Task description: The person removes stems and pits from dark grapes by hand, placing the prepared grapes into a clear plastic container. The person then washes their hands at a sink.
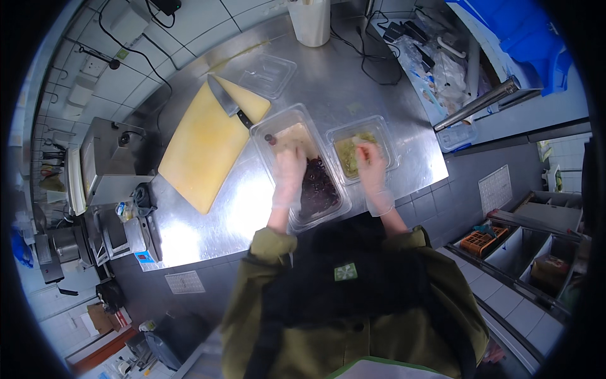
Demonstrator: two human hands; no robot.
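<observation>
My left hand (289, 170), in a clear glove, is over a long clear plastic food container (299, 113). Dark red pieces of fruit (318, 187) fill the near half of that container. At its far end one dark round piece (270, 139) lies apart, on a pale bottom. My right hand (371, 163), gloved too, hovers over or reaches into a smaller clear container (392, 156) with greenish-yellow pulpy contents (346, 154). Something reddish shows at its curled fingers. Motion blurs both hands, so what their fingers hold is unclear.
A yellow cutting board (203, 147) lies left of the containers, with a chef's knife (227, 99) on it. Behind are a clear lid (270, 76), a white bucket (310, 23) and black cables (364, 52). The steel table (227, 222) ends close to my body.
</observation>
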